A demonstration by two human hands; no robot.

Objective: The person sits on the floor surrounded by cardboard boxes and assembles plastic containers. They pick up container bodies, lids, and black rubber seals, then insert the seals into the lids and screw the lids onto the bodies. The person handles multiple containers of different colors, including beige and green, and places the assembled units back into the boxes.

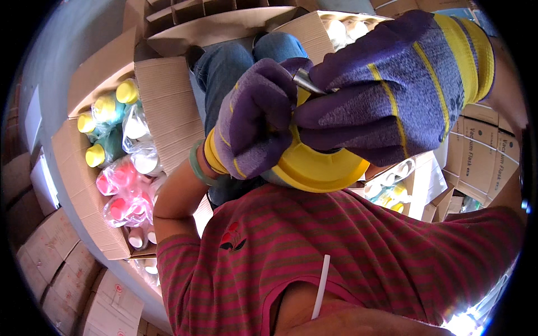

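Both my hands wear purple-grey work gloves with yellow cuffs and meet in front of my chest. My left hand [255, 115] is closed, its fingers curled at the upper left edge of a yellow round plastic piece [322, 171] with a broad raised rim. Between the fingers of my right hand [386, 89] is pinched a short, shiny metal tube [307, 82], which slants toward the left hand's knuckles. The right hand covers the upper part of the yellow piece, so its full shape is hidden.
An open carton [89, 196] on the left holds bagged bottles with yellow, white and pink tops. A divided carton [207, 25] stands beyond my knees. More bottles [398, 193] sit in a box at the right, near stacked cartons [482, 151]. Other cartons [53, 246] line the lower left.
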